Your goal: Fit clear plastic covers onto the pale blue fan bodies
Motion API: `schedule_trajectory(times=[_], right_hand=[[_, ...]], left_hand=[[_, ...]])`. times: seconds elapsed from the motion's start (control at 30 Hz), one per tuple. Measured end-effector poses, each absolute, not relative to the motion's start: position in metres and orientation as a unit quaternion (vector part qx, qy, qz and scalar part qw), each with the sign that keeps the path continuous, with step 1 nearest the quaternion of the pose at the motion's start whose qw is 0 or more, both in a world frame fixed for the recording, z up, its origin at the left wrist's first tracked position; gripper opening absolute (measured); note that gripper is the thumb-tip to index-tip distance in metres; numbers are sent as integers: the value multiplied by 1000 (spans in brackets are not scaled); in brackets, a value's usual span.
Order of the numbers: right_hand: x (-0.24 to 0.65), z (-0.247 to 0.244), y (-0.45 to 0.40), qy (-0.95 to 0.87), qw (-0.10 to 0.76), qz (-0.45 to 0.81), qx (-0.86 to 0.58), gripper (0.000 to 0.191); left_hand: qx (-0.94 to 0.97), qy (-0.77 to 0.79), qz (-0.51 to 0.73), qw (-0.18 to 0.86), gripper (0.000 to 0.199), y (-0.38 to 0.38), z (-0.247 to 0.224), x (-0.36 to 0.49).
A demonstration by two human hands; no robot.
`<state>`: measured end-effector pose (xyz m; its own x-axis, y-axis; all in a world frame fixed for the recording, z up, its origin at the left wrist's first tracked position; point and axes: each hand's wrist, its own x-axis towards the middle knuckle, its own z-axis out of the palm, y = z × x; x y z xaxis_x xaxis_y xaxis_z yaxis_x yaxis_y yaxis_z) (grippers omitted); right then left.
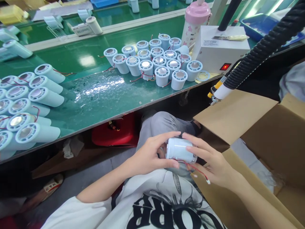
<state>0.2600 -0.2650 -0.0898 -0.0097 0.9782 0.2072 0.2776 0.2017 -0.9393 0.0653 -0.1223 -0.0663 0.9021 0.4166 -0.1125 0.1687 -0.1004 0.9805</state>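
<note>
A light blue cylinder [179, 149] lies sideways between my two hands, above my lap. My left hand [152, 155] grips its left end, with thumb and fingers on either side. Around the right end are the fingers of my right hand [212, 160]. Red wires [196, 168] with a small white connector hang from the cylinder below my right fingers. Similar blue cylinders [179, 79] with round metal centres stand in a group on the green table [102, 95]. Another group of cylinders [39, 132] is at the table's left.
A cardboard box [235, 117] with raised flaps is at the right. Above it hangs a black hose [257, 54] with a metal tip. A white device [220, 51] with a red switch and a pink-lidded bottle [195, 22] stand on the table. A red stool [116, 132] is below.
</note>
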Motion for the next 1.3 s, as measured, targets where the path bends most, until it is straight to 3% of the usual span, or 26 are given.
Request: schedule_trajectory(times=[0.1, 0.27, 0.4, 0.57, 0.77, 0.9, 1.13, 1.3], right_hand=[[258, -87, -265, -494, 518, 485, -503, 46], [255, -85, -264, -346, 547, 593, -479, 42], [257, -86, -268, -411, 510, 532, -537, 50], [260, -80, -272, -518, 466, 427, -577, 56], [258, -80, -272, -561, 502, 351, -557, 59], [260, -77, -277, -550, 547, 279, -566, 72], [271, -67, -282, -585, 543, 211, -564, 57], [278, -70, -289, -595, 525, 228, -564, 70]], left_hand=[[752, 147, 98, 635, 87, -120, -66, 66], [720, 129, 68, 678, 74, -117, -65, 66], [664, 139, 54, 733, 80, -116, -67, 65], [678, 120, 71, 721, 84, -115, -74, 64], [730, 54, 112, 672, 85, -110, -72, 71], [666, 48, 104, 737, 93, -111, -60, 83], [624, 33, 98, 775, 82, -119, -53, 105], [655, 53, 99, 748, 73, -115, -54, 105]])
